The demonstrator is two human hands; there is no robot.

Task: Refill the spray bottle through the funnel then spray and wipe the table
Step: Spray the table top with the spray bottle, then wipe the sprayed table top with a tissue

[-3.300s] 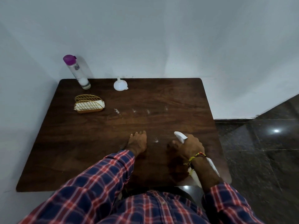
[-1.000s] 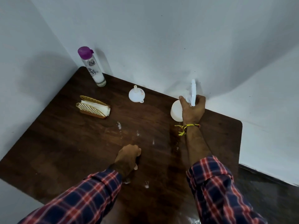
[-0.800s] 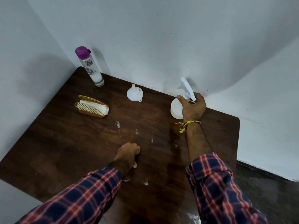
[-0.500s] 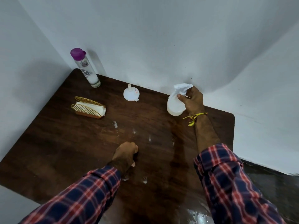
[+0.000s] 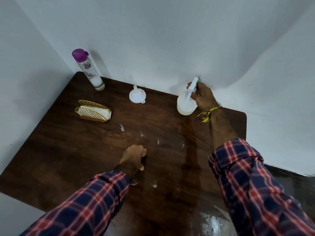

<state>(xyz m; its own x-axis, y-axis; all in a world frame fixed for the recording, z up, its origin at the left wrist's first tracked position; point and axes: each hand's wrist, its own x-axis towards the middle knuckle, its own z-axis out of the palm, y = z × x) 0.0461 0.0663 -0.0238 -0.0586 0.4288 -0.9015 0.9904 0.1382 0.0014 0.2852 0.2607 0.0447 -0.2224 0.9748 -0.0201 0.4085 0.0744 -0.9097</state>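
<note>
A white spray bottle (image 5: 185,105) stands upright on the dark wooden table (image 5: 68,150) near its far edge. My right hand (image 5: 202,97) grips its trigger head and neck. A white funnel (image 5: 137,97) sits mouth down to the bottle's left. At the far left corner stands a clear water bottle (image 5: 88,70) with a purple cap. My left hand (image 5: 133,157) rests on the middle of the table with curled fingers and holds nothing I can see. White smears and droplets (image 5: 141,133) dot the tabletop around it.
A gold wire holder with white napkins (image 5: 93,111) lies left of the funnel. White walls close the table in at the back and on the left. A dark tiled floor (image 5: 293,188) shows past the table's right edge.
My right hand carried the spray bottle from the near right edge to the far edge and stood it upright; the trigger head has turned. My left hand stayed in place.
</note>
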